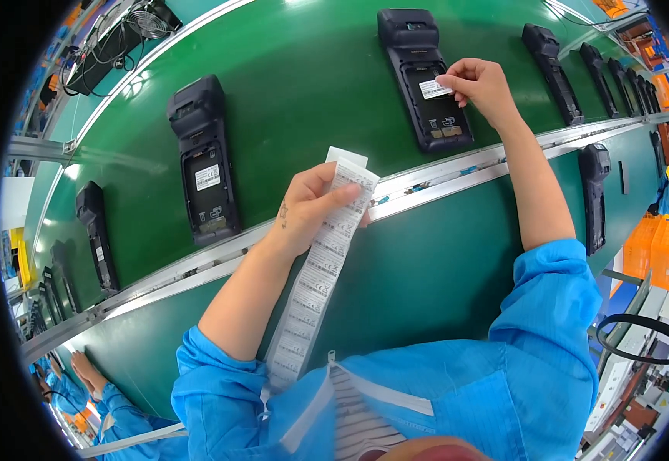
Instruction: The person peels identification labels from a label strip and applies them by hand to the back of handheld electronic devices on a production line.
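My left hand [305, 206] is closed on a long strip of white printed labels [311, 288], thumb on top. The strip hangs down toward my blue jacket, its upper end near the metal rail. With thumb and fingertips my right hand [482, 86] pinches the right edge of a small white label [433, 90]. That label is over the open back recess of a dark handheld terminal [410, 37]; I cannot tell how much of it touches the surface. To the left lies another dark handheld terminal [198, 111], with a white label [207, 177] in its recess.
More terminals lie along the green conveyor belt [296, 84], including one at the right [553, 73] and one at the left [97, 238]. A metal rail [419, 190] separates the belt from the near worktop, where another terminal [595, 196] lies. A co-worker's hands [88, 374] show at lower left.
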Motion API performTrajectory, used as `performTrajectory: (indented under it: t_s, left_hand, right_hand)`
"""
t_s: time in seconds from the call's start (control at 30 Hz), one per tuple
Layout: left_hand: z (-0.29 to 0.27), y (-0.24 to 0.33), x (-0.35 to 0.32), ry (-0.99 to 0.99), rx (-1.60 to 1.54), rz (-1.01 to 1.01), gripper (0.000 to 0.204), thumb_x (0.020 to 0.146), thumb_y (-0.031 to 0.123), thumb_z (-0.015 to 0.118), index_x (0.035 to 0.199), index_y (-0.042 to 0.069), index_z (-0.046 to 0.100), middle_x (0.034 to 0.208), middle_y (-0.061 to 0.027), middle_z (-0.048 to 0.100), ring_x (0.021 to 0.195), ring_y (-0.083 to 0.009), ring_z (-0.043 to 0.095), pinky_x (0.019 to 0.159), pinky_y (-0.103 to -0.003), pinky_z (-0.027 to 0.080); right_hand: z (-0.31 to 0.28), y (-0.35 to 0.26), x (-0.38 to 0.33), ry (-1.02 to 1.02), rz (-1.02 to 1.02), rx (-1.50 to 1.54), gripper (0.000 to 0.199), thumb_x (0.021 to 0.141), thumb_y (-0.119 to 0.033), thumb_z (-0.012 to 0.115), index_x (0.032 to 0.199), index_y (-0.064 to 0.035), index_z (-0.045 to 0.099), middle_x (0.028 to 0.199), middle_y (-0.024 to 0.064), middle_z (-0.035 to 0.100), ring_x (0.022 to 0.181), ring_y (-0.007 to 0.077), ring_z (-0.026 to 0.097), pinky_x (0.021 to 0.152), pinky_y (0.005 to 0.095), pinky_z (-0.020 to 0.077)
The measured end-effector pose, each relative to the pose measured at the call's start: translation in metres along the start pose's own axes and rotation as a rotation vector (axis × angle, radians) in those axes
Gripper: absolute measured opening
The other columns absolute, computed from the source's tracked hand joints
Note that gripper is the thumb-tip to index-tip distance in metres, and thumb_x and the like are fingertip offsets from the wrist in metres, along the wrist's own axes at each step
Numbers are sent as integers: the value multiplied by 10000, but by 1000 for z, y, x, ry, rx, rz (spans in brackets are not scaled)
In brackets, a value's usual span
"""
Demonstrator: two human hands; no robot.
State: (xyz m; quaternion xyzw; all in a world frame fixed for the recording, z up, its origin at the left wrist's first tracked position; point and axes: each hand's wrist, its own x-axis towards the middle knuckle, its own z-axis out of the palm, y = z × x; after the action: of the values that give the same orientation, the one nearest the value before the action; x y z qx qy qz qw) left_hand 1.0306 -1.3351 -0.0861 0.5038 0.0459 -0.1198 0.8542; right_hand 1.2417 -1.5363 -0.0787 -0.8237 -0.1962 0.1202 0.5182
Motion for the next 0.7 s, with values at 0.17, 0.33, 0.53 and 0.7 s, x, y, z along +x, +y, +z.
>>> performTrajectory:
  t_s: [0.17,0.33,0.53,0.7]
  left_hand:
    - [6,0,3,32,19,-4,133,753,104,536,838,5,513,658,-78,553,539,-135,542,498,-238,440]
    - [8,1,6,39,36,-26,170,740,108,565,862,-10,568,764,-67,591,625,-85,545,555,-198,428]
    - [9,-3,9,4,119,-46,166,715,116,587,826,-7,588,741,-68,594,642,-87,545,566,-195,421]
    - [14,-2,10,-48,179,-25,182,713,83,588,865,-17,575,752,-65,585,661,-93,532,604,-214,419]
  right_hand:
    - [1,-1,-1,-34,29,14,135,692,-109,640,691,1,563,578,6,518,476,42,444,425,155,364]
    - [2,-3,0,-47,28,23,134,693,-107,638,686,1,559,572,8,518,470,43,445,418,158,365]
    - [0,-5,10,-90,47,-155,175,672,-139,656,659,-3,546,556,22,521,467,50,454,412,166,361]
    - [0,-36,12,-12,178,-1039,298,634,-280,677,649,-9,555,565,87,547,508,144,520,491,260,414]
